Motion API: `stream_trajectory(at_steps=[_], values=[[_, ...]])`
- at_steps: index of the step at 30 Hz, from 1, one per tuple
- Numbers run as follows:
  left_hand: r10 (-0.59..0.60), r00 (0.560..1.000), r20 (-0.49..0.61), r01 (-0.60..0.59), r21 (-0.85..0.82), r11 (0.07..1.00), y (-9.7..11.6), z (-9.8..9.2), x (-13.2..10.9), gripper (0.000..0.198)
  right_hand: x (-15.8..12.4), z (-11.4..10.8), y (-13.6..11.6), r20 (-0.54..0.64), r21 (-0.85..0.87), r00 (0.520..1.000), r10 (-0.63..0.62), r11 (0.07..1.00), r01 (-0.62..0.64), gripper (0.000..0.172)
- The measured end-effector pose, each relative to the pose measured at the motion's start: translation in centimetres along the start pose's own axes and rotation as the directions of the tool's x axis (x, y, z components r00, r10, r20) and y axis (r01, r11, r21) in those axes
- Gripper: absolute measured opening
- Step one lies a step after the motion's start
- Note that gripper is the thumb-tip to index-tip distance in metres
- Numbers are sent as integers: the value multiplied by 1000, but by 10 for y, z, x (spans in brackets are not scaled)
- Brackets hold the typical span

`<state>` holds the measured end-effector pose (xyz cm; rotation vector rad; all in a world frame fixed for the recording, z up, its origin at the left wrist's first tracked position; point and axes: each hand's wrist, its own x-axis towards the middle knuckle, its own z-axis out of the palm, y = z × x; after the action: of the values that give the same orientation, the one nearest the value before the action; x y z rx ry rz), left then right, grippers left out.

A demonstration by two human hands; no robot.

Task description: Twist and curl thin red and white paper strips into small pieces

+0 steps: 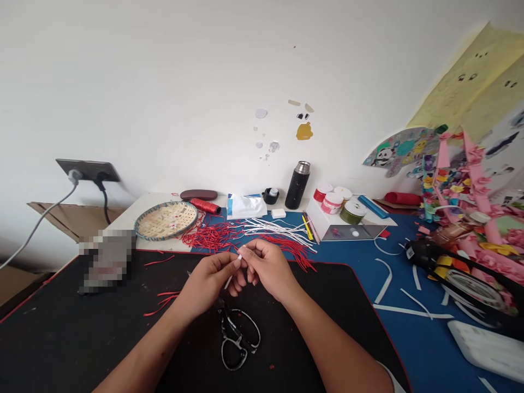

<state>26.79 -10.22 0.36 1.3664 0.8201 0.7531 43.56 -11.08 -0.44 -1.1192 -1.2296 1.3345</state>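
Above the black mat (311,316), my left hand (215,275) and my right hand (266,267) meet with thumbs and fingertips pinched together. Between them shows a small piece of white paper strip (227,283), gripped at the fingertips of both hands. Scissors (239,341) with dark handles lie on the mat just below my hands, their blades partly hidden. Several red strings (166,301) rest on the mat left of my left wrist. Beyond my hands are a pile of red strings (213,236) and a bundle of white strips (278,229).
A woven basket (166,221) and a red thread spool (206,206) sit at the back left. Along the wall stand a black thermos (298,185) and a white box (347,232) bearing several jars. Loose white strips (413,311) and a glue gun-like black object (426,254) lie right.
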Motion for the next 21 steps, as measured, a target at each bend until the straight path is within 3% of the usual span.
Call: stream_trajectory(at_steps=[10,17,21], values=[[-4,1000,17,5,-34,999,-2,-1,0,41,0,0,-2,-9,63,1000,26,998,-25,42],[-68,997,32,74,-232,970,0,-1,-2,38,-1,1,-5,25,127,999,36,991,-39,42],[-93,993,67,106,-241,965,4,-2,-3,37,-1,-1,-6,55,176,998,44,983,-53,41]])
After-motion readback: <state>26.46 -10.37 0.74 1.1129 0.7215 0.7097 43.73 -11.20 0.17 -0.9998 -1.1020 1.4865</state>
